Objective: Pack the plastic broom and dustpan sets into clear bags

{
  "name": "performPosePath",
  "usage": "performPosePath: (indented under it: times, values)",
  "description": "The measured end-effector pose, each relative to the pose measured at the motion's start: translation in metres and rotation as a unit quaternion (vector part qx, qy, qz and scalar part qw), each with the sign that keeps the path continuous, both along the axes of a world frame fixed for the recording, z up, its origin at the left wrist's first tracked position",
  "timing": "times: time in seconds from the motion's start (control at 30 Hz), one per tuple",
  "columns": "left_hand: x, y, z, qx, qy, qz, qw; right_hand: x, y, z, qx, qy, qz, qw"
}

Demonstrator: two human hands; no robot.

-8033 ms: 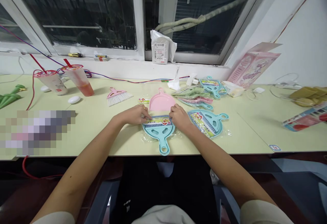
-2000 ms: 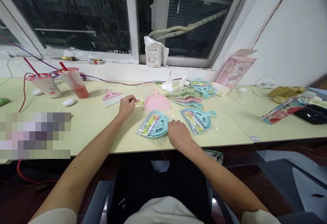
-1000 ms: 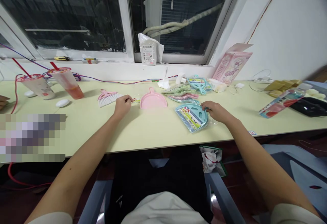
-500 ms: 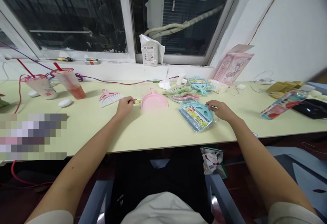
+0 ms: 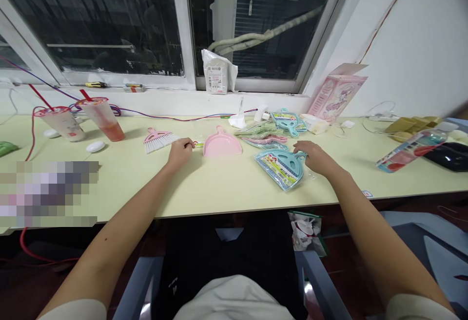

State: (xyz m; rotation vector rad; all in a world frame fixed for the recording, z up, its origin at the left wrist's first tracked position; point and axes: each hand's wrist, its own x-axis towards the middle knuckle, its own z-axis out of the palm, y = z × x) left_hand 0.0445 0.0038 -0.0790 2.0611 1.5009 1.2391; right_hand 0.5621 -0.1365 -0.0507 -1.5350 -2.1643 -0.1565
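Observation:
My left hand [image 5: 182, 152] is closed on the table, its fingertips at a clear plastic wrapper with a yellow-green label [image 5: 198, 144]. Left of it lies a pink hand brush [image 5: 160, 140] with white bristles. On its other side is a pink dustpan [image 5: 222, 144], handle towards the window. My right hand [image 5: 316, 157] grips the handle end of a blue dustpan and brush set [image 5: 281, 166] in clear packaging, its wide end angled towards me. Behind these lie green and pink packaged sets [image 5: 263, 132] and another blue packaged set [image 5: 290, 122].
Two drink cups with red straws [image 5: 106, 120] and a white mouse-shaped object [image 5: 95, 146] stand at the left. To the right are a bottle [image 5: 413, 149], a pink box [image 5: 340, 93] and a black case [image 5: 449, 156]. A cable [image 5: 175, 118] runs along the back edge.
My right hand has shifted slightly on the blue set's handle, and the set has turned a little. My left hand stays put. A person's fingers at the far left edge have left view.

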Motion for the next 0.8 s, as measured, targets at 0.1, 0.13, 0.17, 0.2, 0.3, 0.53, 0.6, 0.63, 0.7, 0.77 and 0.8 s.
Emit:
performPosePath:
  times: [0.1,0.13,0.17,0.2,0.3,0.53,0.6,0.63,0.7,0.77,0.8]
  values:
    - [-0.002,0.003,0.001,0.031,0.048,0.030,0.998,-0.037,-0.012,0.023,0.057,0.013,0.016,0.998]
    - [-0.004,0.005,0.002,0.045,0.073,0.048,0.995,-0.056,-0.015,0.031,0.068,0.021,0.029,0.997]
    - [-0.006,0.007,0.002,0.057,0.101,0.072,0.991,-0.077,-0.018,0.038,0.076,0.031,0.045,0.996]
    - [-0.009,0.009,0.003,0.066,0.128,0.100,0.985,-0.101,-0.019,0.043,0.072,0.042,0.058,0.995]
    - [-0.024,0.018,0.002,0.073,0.178,0.193,0.962,-0.176,-0.011,0.046,0.022,0.052,0.070,0.996]
    - [-0.070,0.035,-0.003,-0.028,0.165,0.275,0.947,-0.291,0.067,0.005,-0.105,0.072,-0.080,0.989]
    - [-0.072,0.037,-0.003,-0.042,0.179,0.247,0.952,-0.296,0.086,-0.008,-0.095,0.070,-0.119,0.986]
    - [-0.071,0.038,-0.003,-0.031,0.192,0.227,0.954,-0.296,0.093,-0.013,-0.093,0.068,-0.130,0.985]
    - [-0.067,0.041,-0.004,0.004,0.214,0.203,0.956,-0.290,0.102,-0.023,-0.105,0.068,-0.146,0.981]
    - [-0.063,0.046,-0.006,0.010,0.208,0.226,0.951,-0.283,0.105,-0.029,-0.126,0.067,-0.156,0.977]
    - [-0.063,0.049,-0.009,-0.011,0.198,0.252,0.947,-0.280,0.105,-0.030,-0.133,0.065,-0.158,0.976]
